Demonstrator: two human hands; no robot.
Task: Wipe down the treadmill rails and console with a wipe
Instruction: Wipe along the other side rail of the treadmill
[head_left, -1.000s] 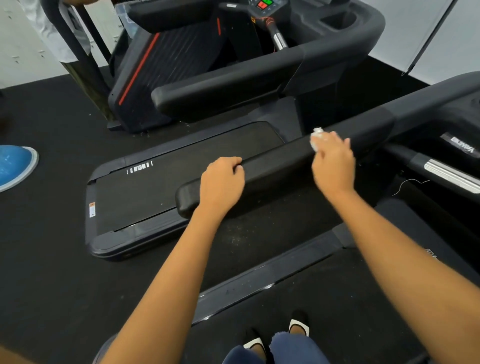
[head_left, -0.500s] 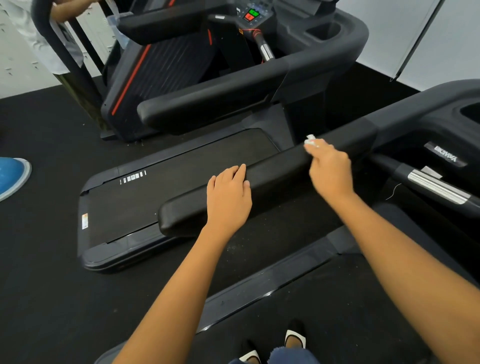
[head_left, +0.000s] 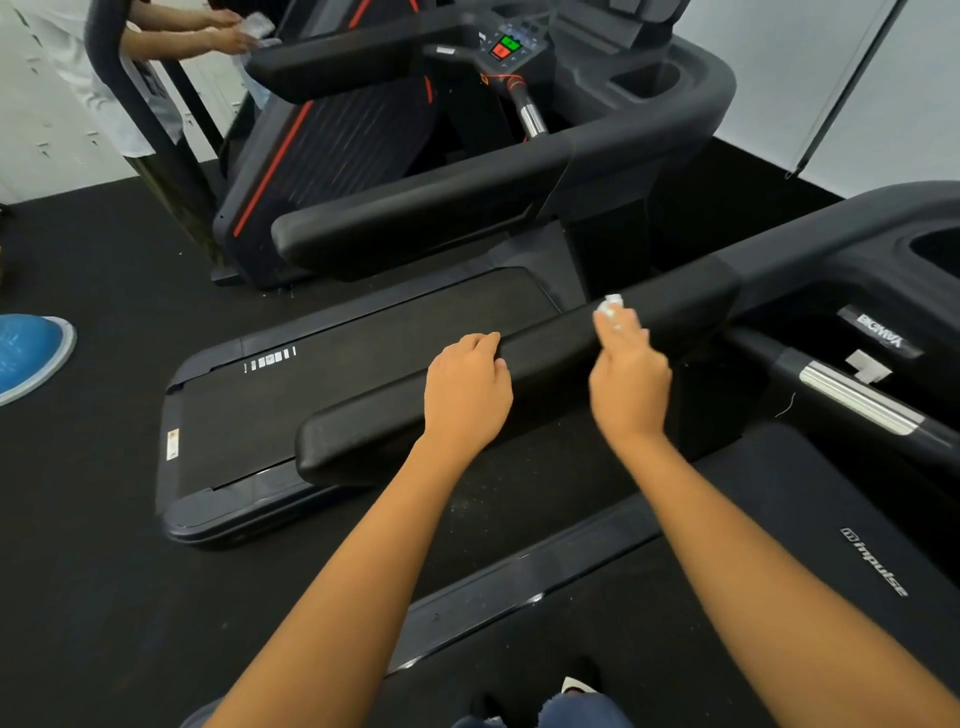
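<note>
I stand on a black treadmill whose padded left rail (head_left: 374, 436) runs from lower left up to the right. My left hand (head_left: 467, 389) rests on top of the rail with its fingers curled over the far edge. A little further up the rail, my right hand (head_left: 628, 384) holds a small crumpled white wipe (head_left: 609, 306) at its fingertips and presses it on the rail. The hand looks blurred. The console (head_left: 883, 291) of my treadmill shows only partly at the right edge.
A second treadmill (head_left: 363, 364) stands on the left, its rail (head_left: 415, 223) and console (head_left: 506, 49) beyond. Another person (head_left: 218, 31) at the top left holds a wipe by a further machine. A blue balance dome (head_left: 26, 353) lies on the floor at left.
My left hand has curled its fingers over the rail's far edge again after lying flatter. My right hand with the wipe has slid slightly back down the rail toward me.
</note>
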